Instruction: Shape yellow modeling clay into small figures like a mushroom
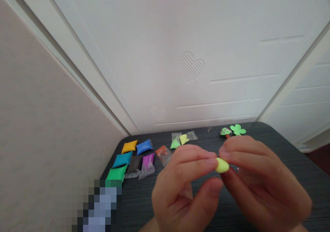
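Observation:
A small rounded lump of light yellow modelling clay (222,165) is held above the dark table between the fingertips of both hands. My right hand (268,182) pinches it between forefinger and thumb. From the other side, the fingertips of my left hand (180,177) press against the clay, while the left thumb sits a little below it. Behind the right fingers lie a green clay mushroom cap with pink spots and a brown stem (226,132) and a green clay shape with several petals (238,129).
Clay packets lie on the table (139,204) at the left: yellow-orange (129,146), blue (144,146), teal (122,159), black (134,165), purple (147,163) and green (116,173). Opened bags hold orange (162,151), light green (175,143) and light yellow clay (184,139). A white panel (129,53) rises behind.

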